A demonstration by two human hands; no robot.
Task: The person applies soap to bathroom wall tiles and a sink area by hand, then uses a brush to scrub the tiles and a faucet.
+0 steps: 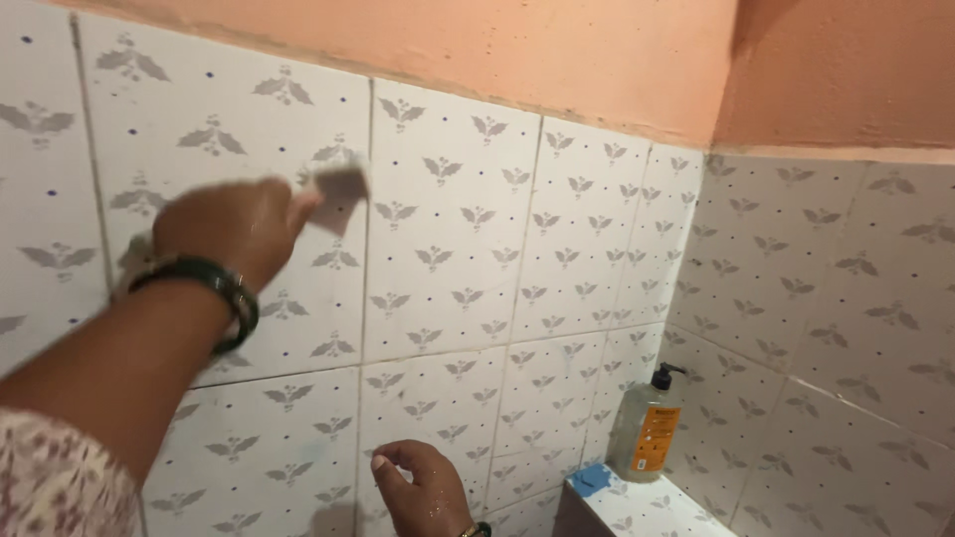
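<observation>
We see our left hand [237,231] raised against the tiled wall [448,298], its fingers closed around a small pale cloth [338,191] that is pressed flat to a tile near the upper left of the wall (the cloth is blurred, so we cannot tell its exact kind). A dark bracelet [214,288] circles that wrist, and a patterned sleeve [55,482] shows at the lower left corner.

Our right hand [423,487] sits low at the bottom edge, well below the cloth, with its fingers curled loosely inward and nothing in them; droplets shine on its back, and its fingertips rest close against the wall.

The tiles are white with grey winged motifs and small blue dots, and they run round the corner onto the side wall on the right. Above them the wall is painted a peach colour [557,50].

At the lower right a tiled ledge [647,507] stands in the corner. On it stands a clear pump bottle [647,423] with a black top and an orange label, upright, with a small blue object [590,479] lying just beside it on the left.
</observation>
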